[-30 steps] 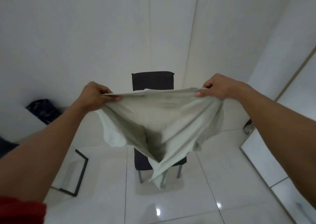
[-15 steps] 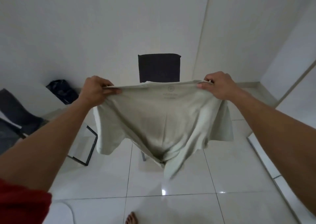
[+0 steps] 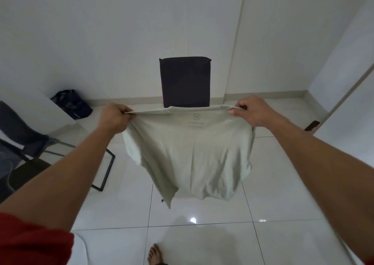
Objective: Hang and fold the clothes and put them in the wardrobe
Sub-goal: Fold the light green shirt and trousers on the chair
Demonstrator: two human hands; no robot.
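Note:
A pale grey-green T-shirt (image 3: 190, 155) hangs in the air in front of me, stretched flat by its shoulders, with a small printed label below the neckline. My left hand (image 3: 115, 118) pinches the left shoulder seam. The right shoulder seam is pinched by my right hand (image 3: 253, 110). The shirt's body drops freely above the white tiled floor, and its left sleeve hangs beside the left hand. No wardrobe is in view.
A dark chair (image 3: 185, 81) stands against the white wall behind the shirt. Another dark chair with a metal frame (image 3: 26, 141) is at the left, near a dark bag (image 3: 71, 103) on the floor. My bare foot (image 3: 154, 254) shows at the bottom.
The shirt has swung down and now hangs flatter and straighter. My view has tilted downward, so the hands sit lower against the chair back and more floor shows.

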